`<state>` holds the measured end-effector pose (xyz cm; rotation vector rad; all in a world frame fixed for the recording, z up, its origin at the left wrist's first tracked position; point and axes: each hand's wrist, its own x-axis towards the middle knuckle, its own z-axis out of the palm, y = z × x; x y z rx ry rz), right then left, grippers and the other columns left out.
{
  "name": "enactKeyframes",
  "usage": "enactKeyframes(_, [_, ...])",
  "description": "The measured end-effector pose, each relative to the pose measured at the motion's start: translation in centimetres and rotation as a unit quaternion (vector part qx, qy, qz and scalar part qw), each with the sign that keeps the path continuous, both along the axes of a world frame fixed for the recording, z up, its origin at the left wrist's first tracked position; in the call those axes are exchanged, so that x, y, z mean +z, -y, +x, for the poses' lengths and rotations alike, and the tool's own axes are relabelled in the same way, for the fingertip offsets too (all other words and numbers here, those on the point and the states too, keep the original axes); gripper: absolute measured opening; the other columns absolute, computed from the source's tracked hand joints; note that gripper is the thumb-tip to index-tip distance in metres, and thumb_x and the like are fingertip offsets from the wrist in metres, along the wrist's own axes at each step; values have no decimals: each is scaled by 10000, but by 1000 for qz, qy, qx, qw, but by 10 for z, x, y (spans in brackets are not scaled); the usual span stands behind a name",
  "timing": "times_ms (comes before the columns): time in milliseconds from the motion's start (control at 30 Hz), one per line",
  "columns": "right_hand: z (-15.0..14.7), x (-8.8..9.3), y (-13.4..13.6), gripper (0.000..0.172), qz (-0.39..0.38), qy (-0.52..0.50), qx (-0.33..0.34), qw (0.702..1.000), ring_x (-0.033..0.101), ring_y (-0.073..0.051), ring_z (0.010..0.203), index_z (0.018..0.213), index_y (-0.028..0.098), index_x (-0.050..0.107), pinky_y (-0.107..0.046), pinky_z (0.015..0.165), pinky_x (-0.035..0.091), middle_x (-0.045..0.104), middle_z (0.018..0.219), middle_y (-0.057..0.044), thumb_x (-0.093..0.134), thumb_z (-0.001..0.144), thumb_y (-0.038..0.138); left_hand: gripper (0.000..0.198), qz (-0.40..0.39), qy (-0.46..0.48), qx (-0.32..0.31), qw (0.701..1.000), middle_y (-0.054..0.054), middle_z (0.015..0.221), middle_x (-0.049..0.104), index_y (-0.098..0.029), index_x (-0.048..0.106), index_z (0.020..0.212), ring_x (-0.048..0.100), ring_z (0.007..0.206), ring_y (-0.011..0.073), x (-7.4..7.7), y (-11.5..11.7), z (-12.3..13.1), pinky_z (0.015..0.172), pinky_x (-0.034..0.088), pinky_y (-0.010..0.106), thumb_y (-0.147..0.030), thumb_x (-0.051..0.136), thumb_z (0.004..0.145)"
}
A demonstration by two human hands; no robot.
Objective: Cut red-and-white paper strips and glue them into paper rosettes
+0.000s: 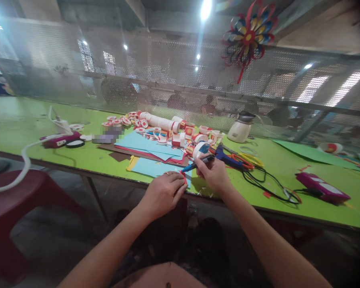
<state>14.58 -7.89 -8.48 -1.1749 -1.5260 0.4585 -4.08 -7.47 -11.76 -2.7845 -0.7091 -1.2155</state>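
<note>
"What is worn on the left hand (163,191)?"

"A slim, gold-toned ring (167,173) circles one finger."

"And the sleeves?"

"Both forearms, left (117,240) and right (267,240), are bare as far as they show."

"Below them?"

"A dusty-pink surface, apparently a garment (156,277), bears a small, dark, round mark (168,285); the legs sit in shadow too deep to read."

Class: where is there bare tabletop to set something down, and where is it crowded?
Mostly bare: left of the purple power strip with white plug; between the green sheet and black cable. Crowded: around the left hand and right hand, with blue paper, pen.
</note>
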Motion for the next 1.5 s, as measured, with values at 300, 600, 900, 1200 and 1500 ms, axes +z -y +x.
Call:
enactKeyframes(300, [-1,0,-1,318,-7,3,-3,1000,432,-97,406,682,182,518,-225,426,347,498,471,40,556,825,463,224,0,1,0,1000,78,1001,676,-147,654,979,592,980,200,0,0,1,879,475,366,-216,459,894])
enactKeyframes(600, [-2,1,1,330,4,56,-19,998,435,-101,405,659,182,514,-229,437,345,483,458,40,522,849,452,228,2,-1,2,1000,72,997,677,-147,654,980,591,978,196,0,0,1,884,473,358,-224,456,897])
enactKeyframes(900, [-2,5,0,343,16,103,-39,994,462,-110,425,605,185,497,-233,456,351,511,472,24,517,849,425,220,24,-17,3,1000,78,1018,659,-173,663,972,585,961,200,2,2,-1,842,486,350,-241,469,892])
enactKeyframes(1200, [-5,10,-5,367,26,122,-44,991,420,-101,402,527,199,457,-228,436,332,464,417,42,525,831,393,216,17,-16,3,1000,74,1023,652,-175,659,977,577,963,199,3,1,0,841,481,344,-228,468,890])
enactKeyframes(1500, [-6,23,-10,341,40,184,-18,982,404,-96,449,543,202,427,-226,456,315,462,477,39,515,828,367,198,28,-8,-4,1000,72,1015,655,-171,656,968,583,954,196,3,2,0,820,478,327,-214,483,881])
